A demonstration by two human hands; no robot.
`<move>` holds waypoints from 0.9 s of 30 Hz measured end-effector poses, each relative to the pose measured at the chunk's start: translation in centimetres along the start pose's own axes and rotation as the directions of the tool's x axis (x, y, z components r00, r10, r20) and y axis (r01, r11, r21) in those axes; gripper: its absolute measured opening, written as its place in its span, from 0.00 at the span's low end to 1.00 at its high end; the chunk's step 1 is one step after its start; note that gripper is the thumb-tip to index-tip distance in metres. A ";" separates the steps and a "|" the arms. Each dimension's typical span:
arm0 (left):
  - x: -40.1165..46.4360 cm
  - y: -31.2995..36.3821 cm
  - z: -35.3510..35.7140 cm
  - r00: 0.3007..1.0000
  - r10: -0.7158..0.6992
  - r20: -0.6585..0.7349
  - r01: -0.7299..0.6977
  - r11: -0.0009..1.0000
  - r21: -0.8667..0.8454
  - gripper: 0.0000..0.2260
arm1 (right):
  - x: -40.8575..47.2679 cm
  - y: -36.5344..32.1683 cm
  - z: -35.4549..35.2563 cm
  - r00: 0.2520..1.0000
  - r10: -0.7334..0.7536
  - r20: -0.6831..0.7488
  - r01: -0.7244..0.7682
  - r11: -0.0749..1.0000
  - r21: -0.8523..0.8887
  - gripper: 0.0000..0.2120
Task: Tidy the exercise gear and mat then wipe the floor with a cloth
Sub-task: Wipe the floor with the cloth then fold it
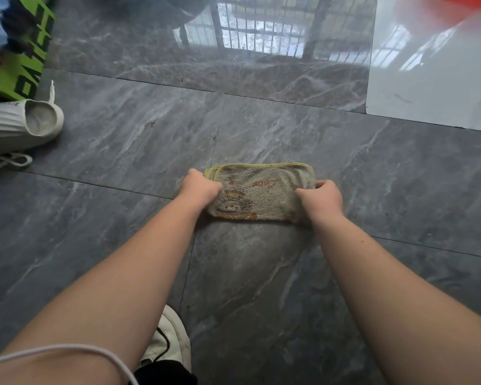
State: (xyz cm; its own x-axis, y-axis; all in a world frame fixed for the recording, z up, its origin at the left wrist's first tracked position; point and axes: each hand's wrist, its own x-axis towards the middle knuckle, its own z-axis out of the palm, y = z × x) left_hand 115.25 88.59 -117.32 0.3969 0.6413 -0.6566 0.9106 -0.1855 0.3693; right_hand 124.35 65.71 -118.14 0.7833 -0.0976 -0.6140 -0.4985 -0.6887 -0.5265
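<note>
Left hand with fingers curled, gripping the left end of the cloth; right hand likewise curled, grasping its right end, both arms stretched forward. The cloth, a folded grey-beige terry rectangle with yellow edging and faded orange print, lies flat on the dark grey marbled floor, just beyond a tile seam and near the middle of the view. At the floor's left edge rest a white shoe and a green mat with black lettering; a white sneaker stands at the near edge, and a pale tile fills the far right corner.
</note>
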 end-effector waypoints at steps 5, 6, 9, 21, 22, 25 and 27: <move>-1.3 0.1 -0.4 0.955 0.080 0.286 0.059 0.892 -0.448 0.07 | -0.6 0.7 -0.1 0.997 -0.039 0.063 0.024 0.973 0.229 0.14; -1.5 0.1 -0.5 0.941 0.113 0.319 0.066 0.862 -0.502 0.09 | -0.7 0.7 -0.2 0.995 -0.053 0.084 0.028 0.963 0.267 0.15; -2.6 0.2 -0.6 0.927 0.210 0.311 0.019 0.802 -0.597 0.11 | -1.4 0.5 -0.4 0.984 -0.105 0.147 0.048 0.936 0.348 0.22; -8.0 3.3 5.3 0.865 0.443 0.236 -0.170 0.701 -0.692 0.22 | -4.3 0.2 -0.8 0.901 -0.235 0.364 -0.004 0.837 0.548 0.12; -8.4 3.5 5.8 0.857 0.459 0.234 -0.182 0.695 -0.696 0.22 | -4.5 0.0 -0.7 0.901 -0.233 0.366 -0.008 0.834 0.552 0.12; -9.2 4.1 6.8 0.839 0.489 0.240 -0.190 0.676 -0.712 0.18 | -4.7 -0.2 -0.7 0.913 -0.205 0.353 -0.044 0.811 0.584 0.15; -9.6 4.6 7.0 0.839 0.469 0.275 -0.149 0.685 -0.713 0.18 | -4.6 -0.3 -1.0 0.915 -0.170 0.366 -0.096 0.789 0.607 0.17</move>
State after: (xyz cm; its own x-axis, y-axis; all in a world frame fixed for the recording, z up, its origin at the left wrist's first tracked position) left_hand 116.45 76.35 -113.94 0.7922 0.2459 -0.5586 0.4823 0.3085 0.8199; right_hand 121.25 65.63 -114.56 0.6657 0.2909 -0.6871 -0.6937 -0.0979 -0.7136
